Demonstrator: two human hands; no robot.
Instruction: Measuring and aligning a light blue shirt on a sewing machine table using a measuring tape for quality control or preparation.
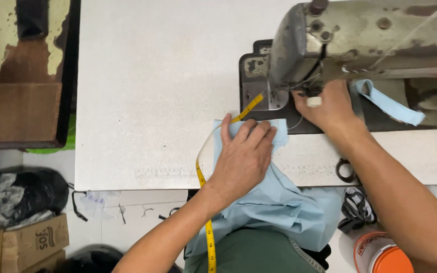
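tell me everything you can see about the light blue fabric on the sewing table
The light blue fabric looks like thin woven cloth, soft and creased. One end lies flat on the white table beside the sewing machine; the rest spills over the table's near edge and bunches on the person's lap. The left hand presses flat on the part on the table. A yellow tape measure runs along its left side.

I am looking at a sewing workshop. A worn industrial sewing machine (pixel 360 40) stands on a white work table (pixel 153 91). A yellow measuring tape (pixel 206 212) and light blue cloth (pixel 279 202) lie at the table edge. Thread scraps litter the floor (pixel 127 217), with a cardboard box (pixel 26 242) and a bag of scraps (pixel 16 194) alongside.
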